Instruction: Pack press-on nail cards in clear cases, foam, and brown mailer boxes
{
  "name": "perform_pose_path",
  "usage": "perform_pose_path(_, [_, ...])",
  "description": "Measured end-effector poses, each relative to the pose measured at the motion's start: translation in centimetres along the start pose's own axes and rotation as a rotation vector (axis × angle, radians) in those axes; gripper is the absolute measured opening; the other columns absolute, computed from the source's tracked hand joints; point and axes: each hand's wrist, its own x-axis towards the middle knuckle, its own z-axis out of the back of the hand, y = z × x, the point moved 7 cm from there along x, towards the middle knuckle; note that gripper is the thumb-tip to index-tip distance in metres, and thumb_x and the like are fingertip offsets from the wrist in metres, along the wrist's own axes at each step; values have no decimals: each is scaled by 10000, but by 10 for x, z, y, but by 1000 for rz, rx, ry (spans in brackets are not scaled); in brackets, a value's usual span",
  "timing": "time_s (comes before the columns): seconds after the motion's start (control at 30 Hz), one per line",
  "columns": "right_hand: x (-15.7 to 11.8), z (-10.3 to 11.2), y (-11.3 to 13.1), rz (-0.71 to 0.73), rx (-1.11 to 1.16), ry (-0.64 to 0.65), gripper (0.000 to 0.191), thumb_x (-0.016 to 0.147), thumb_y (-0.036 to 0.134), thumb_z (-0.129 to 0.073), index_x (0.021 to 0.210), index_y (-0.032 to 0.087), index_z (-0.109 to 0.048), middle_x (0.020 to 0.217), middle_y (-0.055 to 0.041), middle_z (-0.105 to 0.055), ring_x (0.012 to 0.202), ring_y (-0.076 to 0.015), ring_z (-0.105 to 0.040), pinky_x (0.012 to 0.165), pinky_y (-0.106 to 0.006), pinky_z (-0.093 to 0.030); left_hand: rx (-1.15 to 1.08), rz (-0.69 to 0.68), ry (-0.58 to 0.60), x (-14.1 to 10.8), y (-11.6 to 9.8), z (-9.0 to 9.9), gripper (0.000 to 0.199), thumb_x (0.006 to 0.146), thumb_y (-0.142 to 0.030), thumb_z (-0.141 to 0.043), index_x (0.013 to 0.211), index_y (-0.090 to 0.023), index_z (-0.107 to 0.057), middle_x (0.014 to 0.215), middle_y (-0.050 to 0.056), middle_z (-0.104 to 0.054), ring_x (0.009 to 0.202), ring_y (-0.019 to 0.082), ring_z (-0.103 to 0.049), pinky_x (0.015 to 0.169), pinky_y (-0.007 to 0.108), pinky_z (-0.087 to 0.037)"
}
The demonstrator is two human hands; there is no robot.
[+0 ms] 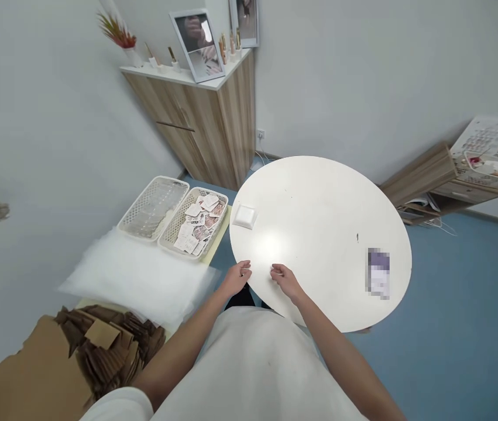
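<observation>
My left hand (236, 278) is at the near left edge of the round white table (319, 216), fingers slightly curled and apart, holding nothing. Over the table's near part, my right hand (284, 279) has its fingers loosely bent, with nothing in it. The two hands face each other across a small gap. Beyond my left hand, a small white square item (244, 216) lies near the table's left edge. A pixelated purple and white item (378, 275) rests on the table's right side.
Left of the table are a white basket of small cards (198, 225), a basket of clear packets (154, 207), white translucent sheets (138, 272) and brown folded cardboard (112, 345). A wooden cabinet (196, 117) stands behind; a low shelf (428, 175) is at the right.
</observation>
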Motion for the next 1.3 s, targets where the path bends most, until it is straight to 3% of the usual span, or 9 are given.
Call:
perform_pose_path(0.1, [-11,-6,-13,22,-68,56,379,707,359,-541,1053,205,-552,1036,-65,-586,932,-179,-558,855,-364,-422,-24,19,0,-26,6,-11,392,712,-278,-569,1087,-163,-544,1070,125,-609,936,209,-599,849,369,-459])
perform_pose_path(0.2, [-15,-21,-16,45,-102,146,369,705,348,-541,1040,195,-559,1011,-69,-592,933,-182,-555,846,-359,-428,-42,48,-35,-49,9,-9,386,717,-297,-573,1083,-175,-550,1081,124,-604,932,210,-599,832,362,-470])
perform_pose_path(0.5, [-15,-69,-3,100,-177,329,368,705,385,-538,1020,199,-574,967,-58,-609,842,-171,-575,752,-337,-463,-106,110,-277,-106,27,33,391,712,-346,-577,1068,-186,-564,1049,113,-621,929,226,-597,789,361,-493])
perform_pose_path(0.7, [-20,-113,8,171,-237,407,381,695,392,-549,1018,192,-570,919,-58,-618,824,-183,-580,736,-348,-465,-146,84,-419,-136,39,69,363,722,-310,-568,1063,-185,-564,1036,107,-625,897,212,-608,759,344,-501])
perform_pose_path(0.83, [-28,-166,21,206,-318,492,399,699,417,-540,1018,180,-566,914,-68,-612,813,-189,-578,721,-344,-463,-86,20,-493,-171,33,106,350,737,-290,-541,1072,-187,-560,1042,96,-624,875,194,-611,763,334,-494])
perform_pose_path(1.0, [-55,-258,43,323,-423,656,430,711,433,-533,1057,178,-538,991,-76,-584,854,-184,-558,749,-327,-451,-38,-49,-668,-235,32,168,348,763,-307,-503,1084,-181,-550,1049,89,-613,871,176,-600,760,311,-490])
perform_pose_path(1.1, [-76,-311,59,457,-531,688,491,685,451,-569,1099,195,-509,987,-70,-568,828,-178,-546,735,-322,-448,39,-71,-818,-278,38,205,341,790,-315,-467,1100,-189,-532,1048,78,-604,913,172,-579,818,309,-463])
perform_pose_path(1.2, [-104,-356,80,675,-679,656,564,668,470,-590,1149,201,-472,962,-68,-550,823,-186,-528,738,-334,-439,229,43,-977,-320,58,235,340,800,-331,-453,1104,-195,-519,1070,75,-583,984,198,-540,862,333,-427])
perform_pose_path(1.3, [-143,-397,99,978,-883,633,531,718,437,-553,1175,188,-450,1007,-91,-531,929,-227,-493,792,-370,-405,372,271,-1010,-351,95,248,384,790,-381,-460,1109,-175,-511,1101,99,-562,1043,255,-496,869,390,-401])
